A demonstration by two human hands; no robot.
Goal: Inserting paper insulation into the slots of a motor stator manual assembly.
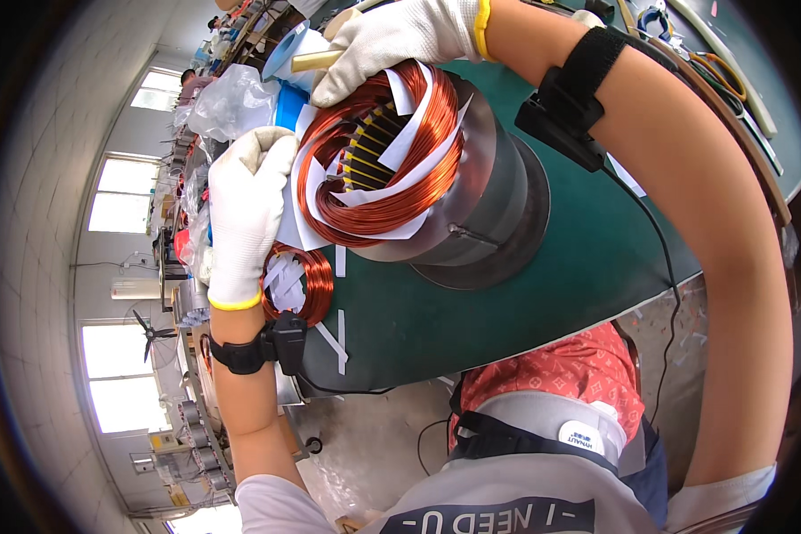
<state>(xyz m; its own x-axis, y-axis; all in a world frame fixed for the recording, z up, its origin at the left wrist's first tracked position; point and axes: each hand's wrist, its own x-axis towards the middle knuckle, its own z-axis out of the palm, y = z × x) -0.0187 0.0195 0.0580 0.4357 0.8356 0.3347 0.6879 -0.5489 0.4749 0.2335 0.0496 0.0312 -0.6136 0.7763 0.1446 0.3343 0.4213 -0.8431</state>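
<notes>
A motor stator with a grey metal housing (494, 191) lies on its side, its slotted end facing left. Thick copper wire coils (440, 133) ring that end, with white insulating paper (400, 191) tucked between them. Above the coils, my gloved right hand (392, 44) is closed round a pale, flat stick (316, 60), its fingertips near the upper coil edge. My gloved left hand (254, 191) is at the left of the stator. Its fingers are curled together beside the paper edge; what they pinch is hidden.
On the green table (400, 325) lie a separate copper coil (319, 285) and white paper strips (341, 343). Beyond my hands are a blue container (290, 107) and clear plastic bags (231, 102). Cables and tools (716, 76) lie at the right.
</notes>
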